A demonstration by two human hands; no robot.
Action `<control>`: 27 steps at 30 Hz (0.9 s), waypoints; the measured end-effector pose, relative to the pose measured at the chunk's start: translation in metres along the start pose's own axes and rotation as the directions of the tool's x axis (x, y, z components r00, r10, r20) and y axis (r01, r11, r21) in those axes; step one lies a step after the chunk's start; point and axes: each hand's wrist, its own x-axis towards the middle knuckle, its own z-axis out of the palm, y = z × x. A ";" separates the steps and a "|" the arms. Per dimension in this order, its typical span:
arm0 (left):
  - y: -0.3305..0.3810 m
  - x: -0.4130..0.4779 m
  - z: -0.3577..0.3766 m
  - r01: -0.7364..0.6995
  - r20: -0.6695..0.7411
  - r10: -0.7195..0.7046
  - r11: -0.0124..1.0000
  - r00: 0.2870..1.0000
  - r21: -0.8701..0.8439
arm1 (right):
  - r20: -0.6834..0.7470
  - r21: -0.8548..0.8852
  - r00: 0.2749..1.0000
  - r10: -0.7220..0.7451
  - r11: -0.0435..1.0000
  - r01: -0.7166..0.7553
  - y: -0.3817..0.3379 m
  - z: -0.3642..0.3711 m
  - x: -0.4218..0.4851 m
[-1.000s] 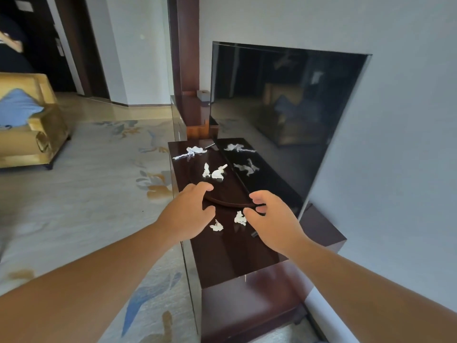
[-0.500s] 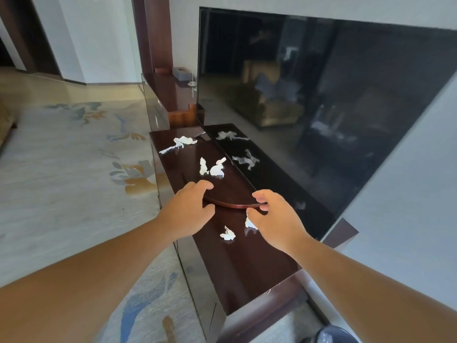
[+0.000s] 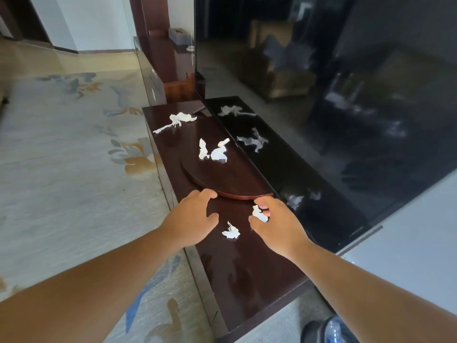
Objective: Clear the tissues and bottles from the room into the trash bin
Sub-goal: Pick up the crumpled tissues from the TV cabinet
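Note:
Several crumpled white tissues lie on a dark wooden TV cabinet (image 3: 247,280). My right hand (image 3: 277,226) pinches one small tissue (image 3: 258,214) between thumb and fingers. A second small tissue (image 3: 231,232) lies loose between my hands. My left hand (image 3: 195,216) hovers beside it with fingers apart and holds nothing. Farther back, two tissues (image 3: 214,151) rest on the TV's rounded stand (image 3: 222,179), and a long twisted tissue (image 3: 176,121) lies at the cabinet's far end. At the bottom right edge sits a dark trash bin (image 3: 314,330) with a plastic bottle (image 3: 333,330) in it.
A large black TV (image 3: 321,107) stands along the cabinet's right side and mirrors the tissues. A patterned carpet (image 3: 61,169) covers the floor on the left. A tissue box (image 3: 179,35) sits on a higher cabinet further back.
The view has moved closer and tilted down over the cabinet. My right hand has closed its fingers on the small tissue near the stand's edge. The trash bin has come into view.

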 end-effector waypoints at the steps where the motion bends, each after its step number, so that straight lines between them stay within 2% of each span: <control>1: -0.002 0.004 0.005 0.008 0.005 -0.008 1.000 1.000 0.009 | 0.011 0.001 1.000 0.005 1.000 -0.005 0.005 0.004 0.006; 8: -0.011 0.024 0.041 0.057 0.076 -0.057 0.998 0.996 0.000 | 0.056 -0.013 0.997 0.044 0.999 -0.043 0.033 0.019 0.031; 17: -0.017 0.048 0.091 0.033 0.199 -0.028 0.999 0.980 -0.021 | 0.063 -0.015 0.987 0.150 0.989 -0.149 0.062 0.043 0.050; 27: -0.028 0.067 0.116 0.045 0.267 -0.039 0.999 0.963 -0.017 | 0.062 -0.067 0.989 0.132 0.990 -0.128 0.078 0.065 0.071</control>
